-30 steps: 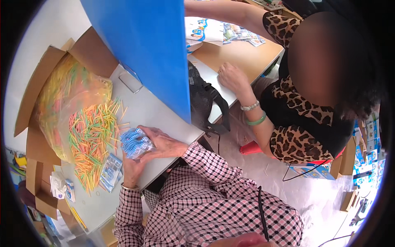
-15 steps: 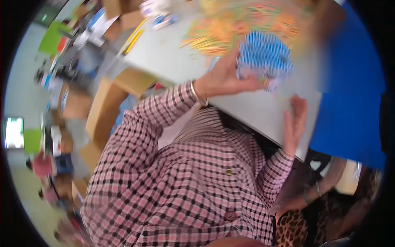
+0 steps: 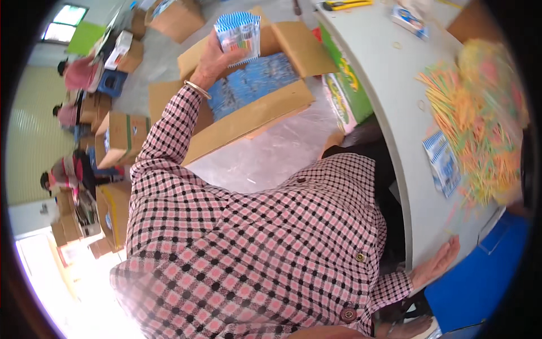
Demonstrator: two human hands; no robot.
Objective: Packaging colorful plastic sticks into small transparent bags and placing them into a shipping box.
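Note:
My left hand [image 3: 212,63] grips a blue-and-white striped packet [image 3: 240,37], held upright above an open cardboard box [image 3: 251,123]. Whether more than one packet is in that grip I cannot tell. Crinkled blue material [image 3: 254,82], perhaps more packets, fills the box. At the near edge of the white table [image 3: 389,79], my right hand [image 3: 437,263] is empty with its fingers stretched out. A similar striped packet [image 3: 443,164] lies on the table, beside a pile of thin orange, yellow and green sticks [image 3: 480,121].
A green carton [image 3: 357,85] stands between the box and the table. On the tabletop are a yellow utility knife [image 3: 347,4] and a small blue-and-white pack [image 3: 409,22]. Cardboard boxes [image 3: 175,20] and several people [image 3: 79,79] are at the left. A blue surface [image 3: 485,277] adjoins the table.
My left hand has carried the striped packet from above the table leftward to over the open box. My right hand has dropped toward the table's near edge. The whole view has swung left.

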